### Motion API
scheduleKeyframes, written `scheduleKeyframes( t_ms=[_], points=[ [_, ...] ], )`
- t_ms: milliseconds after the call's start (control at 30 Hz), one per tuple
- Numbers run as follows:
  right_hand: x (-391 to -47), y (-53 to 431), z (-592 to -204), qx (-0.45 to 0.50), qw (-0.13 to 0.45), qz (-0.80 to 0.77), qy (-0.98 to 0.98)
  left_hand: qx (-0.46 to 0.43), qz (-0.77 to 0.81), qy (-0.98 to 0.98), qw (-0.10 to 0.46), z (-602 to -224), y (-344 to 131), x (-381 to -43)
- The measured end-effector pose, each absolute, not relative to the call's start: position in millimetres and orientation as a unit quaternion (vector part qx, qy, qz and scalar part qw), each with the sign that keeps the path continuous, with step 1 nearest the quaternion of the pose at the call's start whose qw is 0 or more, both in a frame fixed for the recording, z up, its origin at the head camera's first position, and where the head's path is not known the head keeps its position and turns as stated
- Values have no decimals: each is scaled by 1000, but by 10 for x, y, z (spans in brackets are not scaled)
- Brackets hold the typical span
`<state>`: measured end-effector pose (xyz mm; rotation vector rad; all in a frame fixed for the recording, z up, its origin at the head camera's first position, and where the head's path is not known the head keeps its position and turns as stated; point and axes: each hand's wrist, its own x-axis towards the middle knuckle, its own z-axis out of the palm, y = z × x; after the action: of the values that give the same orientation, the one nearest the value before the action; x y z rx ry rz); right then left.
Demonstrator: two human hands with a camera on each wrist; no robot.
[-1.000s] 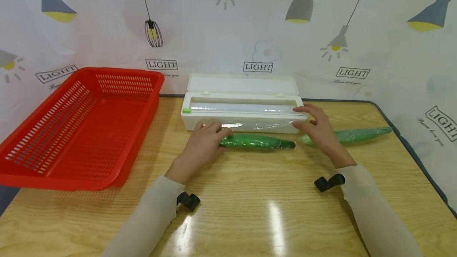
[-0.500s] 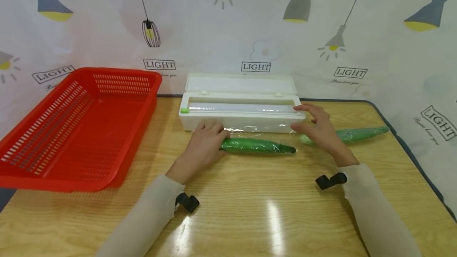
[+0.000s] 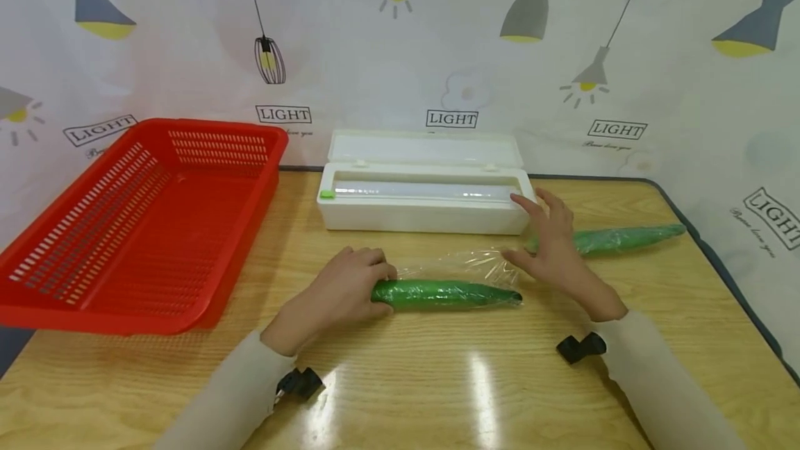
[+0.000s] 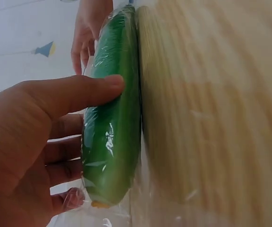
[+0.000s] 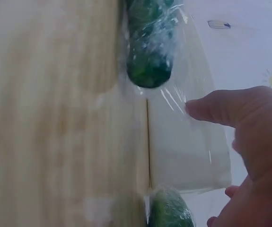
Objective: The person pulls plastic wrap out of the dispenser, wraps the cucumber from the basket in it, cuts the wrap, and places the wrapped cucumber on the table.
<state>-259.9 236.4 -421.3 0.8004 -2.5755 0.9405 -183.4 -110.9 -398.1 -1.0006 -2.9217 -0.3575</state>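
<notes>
In the head view, my left hand grips the left end of a green cucumber covered in clear cling film. The left wrist view shows the thumb on the near side of the cucumber and the other fingers behind it. My right hand is to the upper right of the cucumber's dark tip, fingers extended and spread from the thumb. The film's loose edge reaches up to that thumb, also seen in the right wrist view with the right hand.
Behind the cucumber stands a white cling film dispenser, lid raised, with a roll inside and a green slider. A second wrapped cucumber lies right, partly behind the right hand. A red basket stands at left on the wooden table.
My left hand has drawn the cucumber toward me, away from the dispenser. My right hand has come lower, its thumb now off the dispenser's front. The film no longer lies across that front.
</notes>
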Motion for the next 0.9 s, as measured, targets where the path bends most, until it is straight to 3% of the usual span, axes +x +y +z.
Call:
scheduleKeyframes(
  t_ms=[300,633,833,900],
  points=[
    [-2450,2392,-4179,196,92,320,-922,-317,-123,-940,-26,-3914,-1160,-1764],
    [-2422,2402,-4149,187,77,270,-941,-339,-170,-923,-70,-3906,-1206,-1795],
    [-2489,2555,-3966,162,-34,366,-916,-338,-175,-922,-72,-3917,-1194,-1792],
    [-2484,2605,-3885,156,-45,388,-907,-340,-173,-921,-71,-3923,-1189,-1792]
  ],
)
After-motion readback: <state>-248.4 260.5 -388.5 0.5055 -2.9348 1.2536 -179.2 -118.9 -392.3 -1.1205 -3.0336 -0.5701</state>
